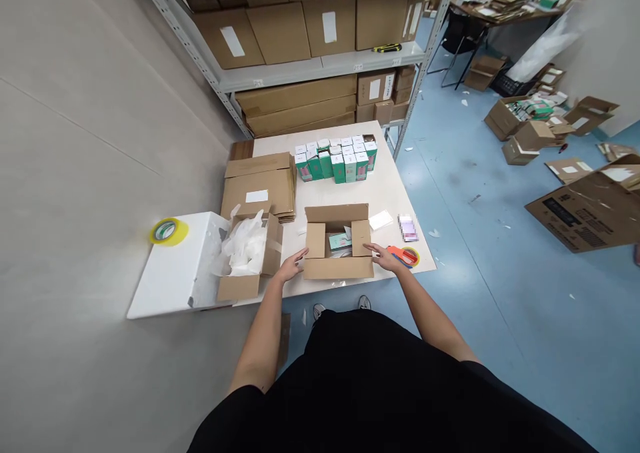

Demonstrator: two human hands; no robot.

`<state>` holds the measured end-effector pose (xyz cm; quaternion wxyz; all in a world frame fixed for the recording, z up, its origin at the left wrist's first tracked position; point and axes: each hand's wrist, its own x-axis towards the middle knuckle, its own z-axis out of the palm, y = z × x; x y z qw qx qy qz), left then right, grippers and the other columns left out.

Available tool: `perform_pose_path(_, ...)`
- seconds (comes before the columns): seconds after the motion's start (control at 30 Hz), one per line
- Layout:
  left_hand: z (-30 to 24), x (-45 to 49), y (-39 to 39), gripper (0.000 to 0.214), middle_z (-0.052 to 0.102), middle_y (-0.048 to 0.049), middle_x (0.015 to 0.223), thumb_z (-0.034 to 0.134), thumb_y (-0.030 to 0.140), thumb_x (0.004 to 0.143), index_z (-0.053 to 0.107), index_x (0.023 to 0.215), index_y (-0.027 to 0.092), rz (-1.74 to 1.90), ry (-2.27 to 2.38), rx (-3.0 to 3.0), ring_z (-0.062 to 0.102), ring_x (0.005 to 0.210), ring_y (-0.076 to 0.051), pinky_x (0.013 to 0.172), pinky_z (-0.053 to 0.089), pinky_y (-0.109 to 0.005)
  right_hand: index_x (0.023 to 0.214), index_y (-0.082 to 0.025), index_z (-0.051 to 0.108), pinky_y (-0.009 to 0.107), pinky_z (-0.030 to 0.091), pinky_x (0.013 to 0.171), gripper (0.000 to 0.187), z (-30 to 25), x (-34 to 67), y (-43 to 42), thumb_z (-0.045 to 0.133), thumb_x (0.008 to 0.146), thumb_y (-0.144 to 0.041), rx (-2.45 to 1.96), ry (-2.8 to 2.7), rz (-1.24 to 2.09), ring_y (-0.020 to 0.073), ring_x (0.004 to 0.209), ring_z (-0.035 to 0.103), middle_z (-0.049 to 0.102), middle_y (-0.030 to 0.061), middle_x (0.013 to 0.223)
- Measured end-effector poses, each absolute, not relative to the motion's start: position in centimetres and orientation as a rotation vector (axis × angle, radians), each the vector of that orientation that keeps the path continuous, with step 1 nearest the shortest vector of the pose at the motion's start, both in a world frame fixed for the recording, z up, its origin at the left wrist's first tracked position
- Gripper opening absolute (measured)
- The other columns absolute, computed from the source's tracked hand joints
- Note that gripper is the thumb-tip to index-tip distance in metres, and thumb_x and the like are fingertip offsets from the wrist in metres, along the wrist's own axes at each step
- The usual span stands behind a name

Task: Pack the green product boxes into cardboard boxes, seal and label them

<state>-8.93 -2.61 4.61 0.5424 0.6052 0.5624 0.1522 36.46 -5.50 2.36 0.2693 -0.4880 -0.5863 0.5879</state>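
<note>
The left hand (292,266) and right hand (385,258), loosely open and gripping nothing, flank the open carton (339,269), perhaps to steady it; inside lies a green box (340,241)

Passage from the open carton (339,269) is free toward 1 o'clock, over bare table (386,188). At 12 o'clock the green boxes (350,168) make a barrier, at 10 the flattened cartons (274,181), at 9 the plastic-filled carton (239,286). Side flaps (362,238), folded inward at 9 and 3, narrow the opening.
</note>
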Motion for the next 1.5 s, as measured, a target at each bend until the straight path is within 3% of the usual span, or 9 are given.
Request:
perform_pose_path(0.17, 4.2, -9.0, -2.9, 0.099, 0.041, -0.0171, 0.168, 0.079, 0.035, 0.067, 0.05, 0.16, 0.022, 0.383, 1.3, 1.402, 0.043, 0.154, -0.037, 0.122, 0.037, -0.052, 0.155, -0.036, 0.055, 0.052, 0.037, 0.126, 0.089, 2.9, 37.4, -4.7, 0.067, 0.07, -0.015, -1.271, -1.601, 1.656, 0.0295, 0.155, 0.043, 0.051, 0.0035, 0.163)
perform_pose_path(0.37, 3.6, -8.5, -2.8, 0.093, 0.049, -0.0184, 0.162, 0.083, 0.049, 0.072, 0.054, 0.156, 0.021, 0.539, 1.306, 1.285, 0.052, 0.147, -0.032, 0.121, 0.041, -0.046, 0.151, -0.034, 0.059, 0.056, 0.036, 0.125, 0.079, 3.1, 36.5, -5.0, 0.082, 0.075, -0.03, -1.278, -1.337, 1.681, 0.0309, 0.154, 0.045, 0.059, 0.008, 0.157)
perform_pose_path(0.5, 3.3, -7.0, -2.9, 0.086, 0.069, -0.02, 0.141, 0.085, 0.049, 0.077, 0.057, 0.151, 0.016, 0.726, 1.486, 1.218, 0.064, 0.133, -0.03, 0.118, 0.045, -0.046, 0.152, -0.031, 0.056, 0.055, 0.045, 0.119, 0.084, 2.6, 35.0, -5.5, 0.088, 0.074, -0.042, -1.286, -1.095, 1.611, 0.0319, 0.142, 0.058, 0.064, 0.0124, 0.151)
perform_pose_path(0.63, 2.9, -5.0, -2.4, 0.083, 0.076, -0.0125, 0.114, 0.085, 0.043, 0.079, 0.055, 0.152, 0.016, 0.886, 1.666, 1.19, 0.069, 0.122, -0.027, 0.113, 0.049, -0.043, 0.153, -0.026, 0.051, 0.051, 0.052, 0.109, 0.091, 1.6, 33.5, -5.3, 0.086, 0.073, -0.053, -1.365, -0.878, 1.364, 0.032, 0.13, 0.065, 0.073, 0.0151, 0.136)
perform_pose_path(0.8, 2.8, -2.8, -1.8, 0.099, 0.067, -0.0149, 0.129, 0.083, 0.031, 0.08, 0.034, 0.166, 0.022, 0.885, 1.904, 1.169, 0.072, 0.112, -0.026, 0.102, 0.056, -0.041, 0.154, -0.018, 0.046, 0.049, 0.052, 0.106, 0.105, 0.1, 32.1, -4.2, 0.086, 0.064, -0.057, -1.688, -0.793, 0.988, 0.0319, 0.114, 0.067, 0.072, 0.012, 0.115)
perform_pose_path(0.97, 5.3, -1.4, 0.1, 0.104, 0.035, -0.0186, 0.169, 0.079, 0.021, 0.081, 0.025, 0.17, 0.026, 0.498, 2.099, 1.588, 0.046, 0.149, -0.037, 0.117, 0.046, -0.048, 0.155, -0.016, 0.044, 0.051, 0.048, 0.109, 0.105, -0.8, 32.1, -3.5, 0.081, 0.067, -0.058, -1.915, -0.858, 0.935, 0.036, 0.124, 0.06, 0.059, 0.0179, 0.139)
perform_pose_path(1.13, 9.5, 0.6, 5.8, 0.104, 0.011, -0.0119, 0.18, 0.074, 0.014, 0.081, 0.023, 0.171, 0.025, 0.238, 1.929, 2.04, 0.022, 0.161, -0.041, 0.123, 0.038, -0.052, 0.156, -0.014, 0.045, 0.05, 0.036, 0.121, 0.096, -0.8, 32.5, -3.3, 0.078, 0.074, -0.052, -1.935, -1.013, 0.895, 0.0388, 0.143, 0.046, 0.053, 0.0205, 0.153)
perform_pose_path(1.33, 11.6, 2.1, 11.0, 0.093, 0.031, -0.0137, 0.174, 0.075, 0.022, 0.082, 0.036, 0.166, 0.023, 0.142, 1.711, 2.177, 0.016, 0.161, -0.044, 0.128, 0.025, -0.056, 0.158, -0.016, 0.044, 0.052, 0.03, 0.127, 0.094, -1.2, 32.0, -3.1, 0.075, 0.079, -0.057, -1.911, -1.09, 0.813, 0.0394, 0.153, 0.036, 0.047, 0.0208, 0.16)
perform_pose_path(1.5, 11.0, 1.5, 9.5, 0.069, 0.054, -0.0196, 0.153, 0.068, 0.034, 0.091, 0.054, 0.156, 0.02, 0.215, 1.688, 2.216, 0.033, 0.151, -0.043, 0.127, 0.023, -0.055, 0.158, -0.017, 0.043, 0.057, 0.026, 0.128, 0.098, -1.7, 31.9, -3.1, 0.077, 0.077, -0.06, -1.917, -1.062, 0.877, 0.0422, 0.16, 0.024, 0.035, 0.0235, 0.168)
